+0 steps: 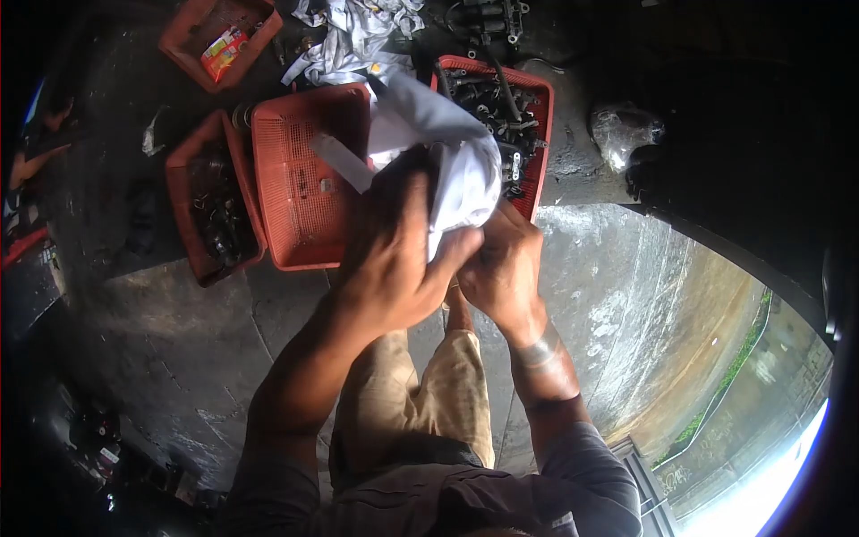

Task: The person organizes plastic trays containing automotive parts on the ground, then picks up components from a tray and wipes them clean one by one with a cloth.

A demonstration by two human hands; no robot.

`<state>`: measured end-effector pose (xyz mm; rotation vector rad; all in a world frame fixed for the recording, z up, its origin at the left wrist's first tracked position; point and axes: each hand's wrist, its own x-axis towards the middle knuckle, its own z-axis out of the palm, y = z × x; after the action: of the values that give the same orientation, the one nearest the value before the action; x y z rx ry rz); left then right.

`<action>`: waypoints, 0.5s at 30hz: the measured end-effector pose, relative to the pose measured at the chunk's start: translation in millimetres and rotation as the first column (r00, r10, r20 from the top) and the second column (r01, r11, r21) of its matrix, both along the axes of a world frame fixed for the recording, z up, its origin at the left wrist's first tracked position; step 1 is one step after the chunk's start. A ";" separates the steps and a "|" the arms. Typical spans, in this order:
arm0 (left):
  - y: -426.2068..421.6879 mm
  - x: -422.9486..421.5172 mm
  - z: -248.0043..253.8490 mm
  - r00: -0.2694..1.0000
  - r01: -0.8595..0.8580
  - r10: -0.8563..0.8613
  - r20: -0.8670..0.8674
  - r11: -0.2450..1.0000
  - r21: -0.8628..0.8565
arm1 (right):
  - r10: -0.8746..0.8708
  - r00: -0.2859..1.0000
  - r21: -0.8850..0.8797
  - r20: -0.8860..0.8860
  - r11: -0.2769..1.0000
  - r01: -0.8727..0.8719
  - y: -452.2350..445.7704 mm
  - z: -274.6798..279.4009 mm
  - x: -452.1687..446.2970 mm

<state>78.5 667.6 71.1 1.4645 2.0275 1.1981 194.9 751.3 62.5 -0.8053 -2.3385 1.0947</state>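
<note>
A white cloth (470, 170), bunched and folded over at its top, is held up between my hands, with a loose strip trailing to the left. My left hand (389, 255) presses against its left side, fingers pointing up and thumb reaching across toward the other hand. My right hand (506, 268) is closed at the cloth's lower right edge, its fingers curled. What lies inside the folds, if anything, is hidden. Behind the cloth stand a red basket (300, 242) on the left and a red crate of dark metal parts (537, 116) on the right.
More white cloth strips (358, 40) lie heaped at the back. A red bin of dark parts (183, 215) stands farther left, and a red tray (179, 54) with a bright packet sits behind it. A clear plastic bag (617, 134) rests at right.
</note>
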 end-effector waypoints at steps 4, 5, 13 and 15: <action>15.7 -14.2 5.1 0.987 0.049 -0.077 -0.142 0.981 -0.189 | 0.028 0.995 0.162 0.098 0.986 -0.043 -8.5 -9.9 2.1; 22.0 -19.7 11.1 0.969 0.091 -0.140 -0.204 0.968 -0.233 | 0.053 0.990 0.184 0.132 0.980 -0.077 -7.1 -12.2 3.6; 19.0 -36.2 -0.8 0.681 0.290 -0.161 0.715 0.955 -0.061 | -0.024 0.996 0.240 0.089 0.971 0.002 2.1 -1.8 5.5; 8.1 -20.9 2.8 0.929 0.265 -0.243 0.278 0.963 -0.043 | 0.013 0.992 0.221 0.123 0.974 -0.040 4.4 -4.2 8.7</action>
<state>57.6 675.7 73.9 1.3895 1.6293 1.1256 203.6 755.7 58.3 -0.7771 -2.5237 0.7930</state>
